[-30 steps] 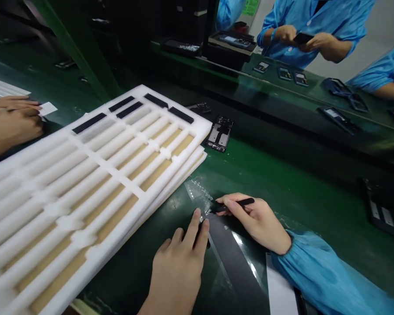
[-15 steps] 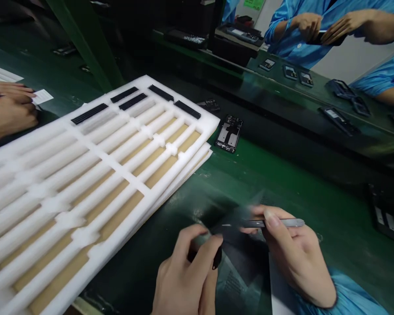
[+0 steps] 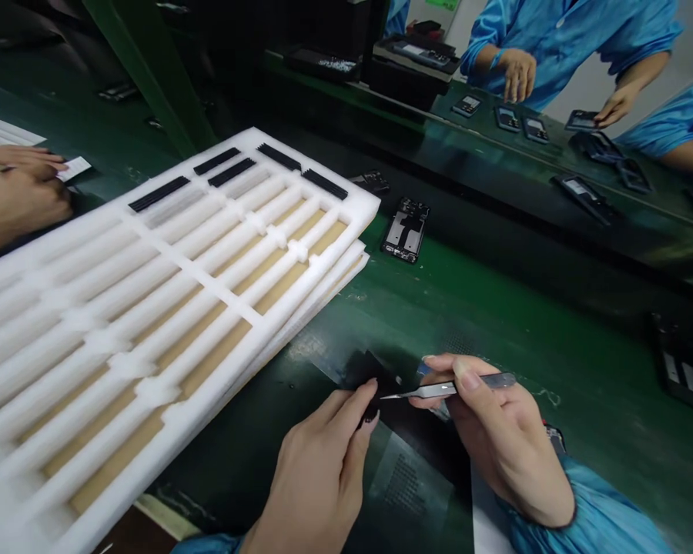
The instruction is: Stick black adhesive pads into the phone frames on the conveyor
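My left hand [image 3: 323, 454] is closed, pinching a small black part [image 3: 370, 420] between thumb and fingertips; most of the part is hidden by the fingers. My right hand [image 3: 497, 431] grips a pair of metal tweezers [image 3: 439, 391], whose tips point left and meet the area of the left fingertips. Whether the tips touch the part I cannot tell. Beneath both hands lie dark sheets and a translucent film [image 3: 404, 481] with rows of small marks. A white sheet [image 3: 485, 512] sticks out under my right wrist.
A white foam tray [image 3: 246, 312] with slots, some holding black strips [image 3: 159, 194], lies stacked at the left. Behind it is an opened phone body [image 3: 405, 231]. Co-workers' hands [image 3: 23, 192] are at far left and across the raised shelf, where several phone parts [image 3: 536, 129] lie.
The tweezers have moved slightly left and down, their tips now at my left fingertips. The blurred sheet near my right fingers is no longer raised. A co-worker opposite has lowered both hands to the shelf.
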The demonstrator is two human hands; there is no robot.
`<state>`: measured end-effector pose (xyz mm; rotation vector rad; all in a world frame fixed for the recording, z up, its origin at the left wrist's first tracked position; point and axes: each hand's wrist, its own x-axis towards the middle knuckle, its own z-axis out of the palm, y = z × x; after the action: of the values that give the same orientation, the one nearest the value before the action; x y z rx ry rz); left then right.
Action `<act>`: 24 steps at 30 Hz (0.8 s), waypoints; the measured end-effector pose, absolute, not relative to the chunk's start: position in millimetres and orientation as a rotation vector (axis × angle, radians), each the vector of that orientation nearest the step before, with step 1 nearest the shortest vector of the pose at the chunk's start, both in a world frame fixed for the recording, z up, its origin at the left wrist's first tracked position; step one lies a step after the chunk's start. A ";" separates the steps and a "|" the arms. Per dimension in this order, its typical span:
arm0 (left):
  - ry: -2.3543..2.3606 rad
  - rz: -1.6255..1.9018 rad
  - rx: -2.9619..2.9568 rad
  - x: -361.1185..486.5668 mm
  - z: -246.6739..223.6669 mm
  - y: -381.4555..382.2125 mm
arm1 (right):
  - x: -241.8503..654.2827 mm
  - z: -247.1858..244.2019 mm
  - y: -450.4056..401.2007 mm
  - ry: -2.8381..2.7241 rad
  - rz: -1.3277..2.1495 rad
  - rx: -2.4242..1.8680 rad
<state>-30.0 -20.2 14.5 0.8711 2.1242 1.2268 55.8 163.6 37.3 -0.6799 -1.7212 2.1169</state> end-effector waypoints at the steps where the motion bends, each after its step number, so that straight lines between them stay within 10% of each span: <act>1: 2.121 1.233 0.780 -29.7 17.5 -19.7 | 58.8 38.7 163.2 -1.722 2.098 -0.671; 8: 1.800 1.459 0.349 -17.4 37.1 -13.5 | 69.0 46.8 163.7 -2.024 1.678 -0.678; 17: 2.856 0.147 1.272 -15.0 12.0 -29.1 | 0.2 25.3 192.6 -2.537 1.692 -0.232; 24: 2.801 -0.002 1.442 -26.6 3.6 -30.9 | -16.6 16.4 187.7 -2.541 1.869 -0.232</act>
<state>-26.6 -30.9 3.6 1.4417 2.8013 -0.0024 -16.6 187.7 16.4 -0.2320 -2.5409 1.8689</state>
